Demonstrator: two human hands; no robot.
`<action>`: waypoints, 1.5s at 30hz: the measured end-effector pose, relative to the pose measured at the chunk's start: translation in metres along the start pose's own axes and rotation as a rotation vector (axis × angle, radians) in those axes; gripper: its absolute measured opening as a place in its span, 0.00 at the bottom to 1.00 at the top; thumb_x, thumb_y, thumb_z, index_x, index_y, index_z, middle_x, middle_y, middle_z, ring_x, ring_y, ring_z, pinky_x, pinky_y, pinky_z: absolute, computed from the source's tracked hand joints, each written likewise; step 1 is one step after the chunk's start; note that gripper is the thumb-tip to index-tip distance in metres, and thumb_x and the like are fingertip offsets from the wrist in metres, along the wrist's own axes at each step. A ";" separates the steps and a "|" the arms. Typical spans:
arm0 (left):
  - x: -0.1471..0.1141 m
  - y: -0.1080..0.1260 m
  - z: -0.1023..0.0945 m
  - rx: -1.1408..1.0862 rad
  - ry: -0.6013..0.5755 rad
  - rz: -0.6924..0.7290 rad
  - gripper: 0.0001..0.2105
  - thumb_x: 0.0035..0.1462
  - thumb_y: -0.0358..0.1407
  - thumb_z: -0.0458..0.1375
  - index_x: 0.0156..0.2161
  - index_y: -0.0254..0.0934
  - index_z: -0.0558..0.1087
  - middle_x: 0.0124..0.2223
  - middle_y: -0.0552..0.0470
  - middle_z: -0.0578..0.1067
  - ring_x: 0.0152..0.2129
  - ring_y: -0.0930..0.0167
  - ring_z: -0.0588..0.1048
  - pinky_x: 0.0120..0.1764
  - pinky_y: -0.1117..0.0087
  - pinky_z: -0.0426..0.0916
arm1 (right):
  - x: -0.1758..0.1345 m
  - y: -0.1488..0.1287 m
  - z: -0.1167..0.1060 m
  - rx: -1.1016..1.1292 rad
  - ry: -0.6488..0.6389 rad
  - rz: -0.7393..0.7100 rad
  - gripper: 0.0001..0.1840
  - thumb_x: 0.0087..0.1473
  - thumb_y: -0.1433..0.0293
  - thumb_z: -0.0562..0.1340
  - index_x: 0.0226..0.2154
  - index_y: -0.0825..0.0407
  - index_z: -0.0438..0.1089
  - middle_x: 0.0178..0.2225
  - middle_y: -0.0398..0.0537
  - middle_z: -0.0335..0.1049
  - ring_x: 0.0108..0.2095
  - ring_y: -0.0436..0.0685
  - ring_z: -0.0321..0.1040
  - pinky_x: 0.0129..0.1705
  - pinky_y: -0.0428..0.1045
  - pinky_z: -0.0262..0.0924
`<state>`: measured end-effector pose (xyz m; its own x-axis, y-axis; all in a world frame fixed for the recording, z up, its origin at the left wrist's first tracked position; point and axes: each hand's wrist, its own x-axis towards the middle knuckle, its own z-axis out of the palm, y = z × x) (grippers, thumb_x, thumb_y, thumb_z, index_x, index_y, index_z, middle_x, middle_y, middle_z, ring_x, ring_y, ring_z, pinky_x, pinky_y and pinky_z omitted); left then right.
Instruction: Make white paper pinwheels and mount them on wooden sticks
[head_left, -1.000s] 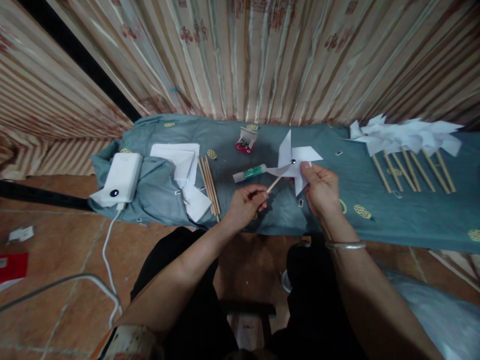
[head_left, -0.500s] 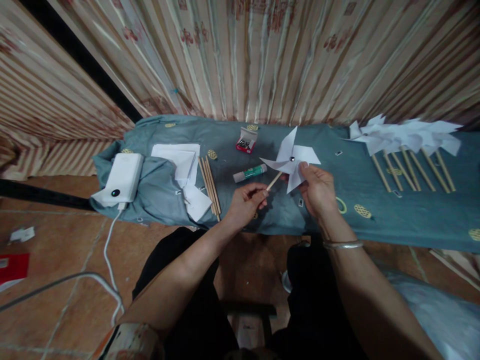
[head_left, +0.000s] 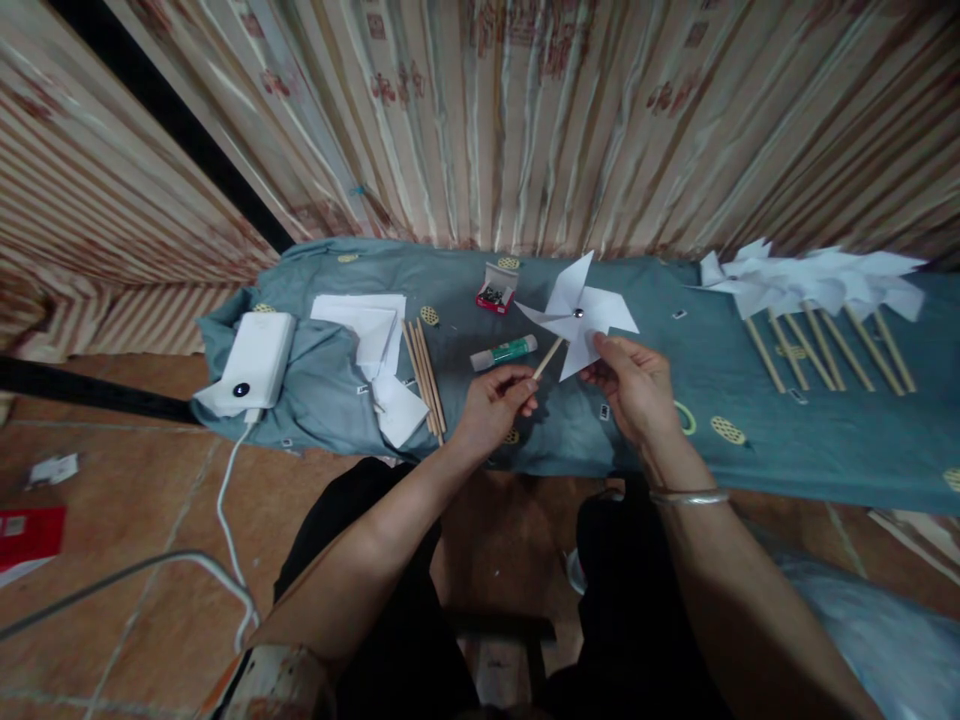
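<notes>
A white paper pinwheel (head_left: 577,312) with a shiny round pin at its centre is held up over the cloth. My left hand (head_left: 495,405) is closed around its thin wooden stick (head_left: 548,360). At the lower right blade my right hand (head_left: 630,380) pinches the paper edge between thumb and fingers. Just beyond my left hand lies a glue stick (head_left: 504,353) with a green label. Behind that stands a small red box (head_left: 496,288) of pins, its lid up. Left of my hands are several loose wooden sticks (head_left: 424,378).
Several finished pinwheels (head_left: 817,280) lie in a row at the right. White paper sheets (head_left: 375,325) and a folded paper piece (head_left: 400,410) lie left. A white power bank (head_left: 256,360) with a cable rests at the cloth's left end. A striped curtain (head_left: 450,120) hangs behind.
The pinwheel's head has shifted slightly left and its blades have turned a little. My right thumb has slid toward the blade's edge. The whole view has moved slightly.
</notes>
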<state>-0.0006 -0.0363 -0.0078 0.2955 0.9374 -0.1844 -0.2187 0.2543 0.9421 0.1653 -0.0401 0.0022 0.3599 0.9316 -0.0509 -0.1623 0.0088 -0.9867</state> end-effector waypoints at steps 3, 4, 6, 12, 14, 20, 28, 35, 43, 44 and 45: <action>0.002 -0.002 0.000 -0.041 0.011 -0.016 0.08 0.46 0.35 0.65 0.31 0.33 0.74 0.21 0.57 0.72 0.18 0.78 0.69 0.24 0.77 0.64 | -0.002 0.000 0.002 0.005 -0.015 0.010 0.22 0.37 0.51 0.72 0.15 0.49 0.68 0.15 0.39 0.66 0.17 0.48 0.61 0.20 0.46 0.56; 0.003 -0.003 0.000 -0.058 0.015 -0.024 0.09 0.46 0.36 0.65 0.32 0.33 0.74 0.22 0.57 0.72 0.19 0.78 0.69 0.25 0.77 0.64 | -0.003 -0.001 0.003 0.005 -0.020 0.015 0.21 0.37 0.52 0.72 0.15 0.49 0.68 0.15 0.39 0.66 0.17 0.48 0.61 0.20 0.46 0.56; 0.004 -0.005 0.000 -0.086 0.020 -0.037 0.10 0.44 0.36 0.66 0.32 0.33 0.74 0.23 0.57 0.73 0.19 0.78 0.70 0.25 0.77 0.65 | -0.004 0.000 0.004 0.009 -0.033 0.025 0.20 0.39 0.53 0.72 0.16 0.49 0.69 0.16 0.40 0.68 0.17 0.48 0.62 0.20 0.45 0.56; 0.005 -0.004 0.001 -0.131 0.036 -0.059 0.10 0.43 0.35 0.67 0.32 0.33 0.74 0.24 0.57 0.73 0.19 0.79 0.71 0.25 0.77 0.67 | -0.006 0.000 0.009 0.024 -0.048 0.059 0.19 0.38 0.53 0.73 0.19 0.50 0.71 0.19 0.43 0.73 0.19 0.48 0.63 0.22 0.45 0.57; 0.004 -0.003 0.002 -0.122 0.036 -0.065 0.09 0.45 0.34 0.66 0.32 0.33 0.75 0.24 0.57 0.73 0.20 0.78 0.71 0.26 0.77 0.68 | -0.008 0.000 0.011 0.011 -0.052 0.061 0.20 0.37 0.53 0.73 0.19 0.50 0.72 0.20 0.43 0.74 0.19 0.48 0.63 0.22 0.45 0.57; 0.004 -0.003 0.004 -0.116 0.041 -0.061 0.07 0.46 0.33 0.65 0.32 0.33 0.75 0.25 0.57 0.73 0.20 0.78 0.71 0.27 0.76 0.69 | -0.011 0.001 0.015 -0.024 -0.092 0.038 0.19 0.41 0.52 0.71 0.20 0.51 0.72 0.20 0.43 0.73 0.19 0.47 0.63 0.23 0.45 0.57; 0.005 -0.005 0.003 -0.148 0.019 -0.038 0.11 0.44 0.35 0.67 0.33 0.32 0.75 0.25 0.57 0.74 0.19 0.79 0.70 0.25 0.77 0.68 | -0.010 0.003 0.014 -0.022 -0.126 0.055 0.20 0.38 0.51 0.72 0.22 0.50 0.75 0.22 0.43 0.75 0.20 0.48 0.63 0.23 0.45 0.57; 0.007 -0.005 0.002 -0.152 0.030 -0.032 0.09 0.44 0.34 0.66 0.32 0.32 0.75 0.23 0.57 0.74 0.19 0.79 0.70 0.25 0.78 0.67 | -0.012 0.004 0.016 -0.061 -0.148 0.017 0.20 0.40 0.51 0.71 0.22 0.51 0.77 0.21 0.43 0.74 0.19 0.47 0.63 0.22 0.45 0.56; 0.008 -0.002 -0.001 -0.129 0.064 -0.044 0.07 0.46 0.32 0.65 0.32 0.32 0.75 0.24 0.57 0.73 0.19 0.78 0.71 0.25 0.77 0.67 | -0.010 -0.005 0.009 -0.127 -0.082 -0.101 0.19 0.41 0.52 0.70 0.20 0.51 0.75 0.18 0.44 0.72 0.16 0.46 0.58 0.19 0.44 0.52; 0.008 -0.003 -0.001 -0.127 0.062 -0.047 0.07 0.46 0.32 0.65 0.32 0.32 0.75 0.24 0.57 0.73 0.19 0.78 0.71 0.24 0.77 0.67 | -0.009 -0.007 0.005 -0.129 -0.057 -0.127 0.19 0.42 0.52 0.70 0.20 0.51 0.75 0.17 0.43 0.72 0.16 0.46 0.57 0.19 0.44 0.51; 0.007 -0.003 -0.002 -0.125 0.059 -0.049 0.07 0.46 0.32 0.65 0.32 0.32 0.75 0.24 0.57 0.73 0.19 0.78 0.71 0.24 0.77 0.67 | -0.008 -0.010 0.001 -0.127 -0.026 -0.154 0.19 0.43 0.53 0.70 0.20 0.51 0.75 0.17 0.43 0.71 0.16 0.45 0.56 0.19 0.44 0.50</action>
<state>0.0009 -0.0298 -0.0126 0.2544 0.9346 -0.2486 -0.3208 0.3241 0.8900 0.1627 -0.0471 0.0123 0.3476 0.9318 0.1044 0.0108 0.1073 -0.9942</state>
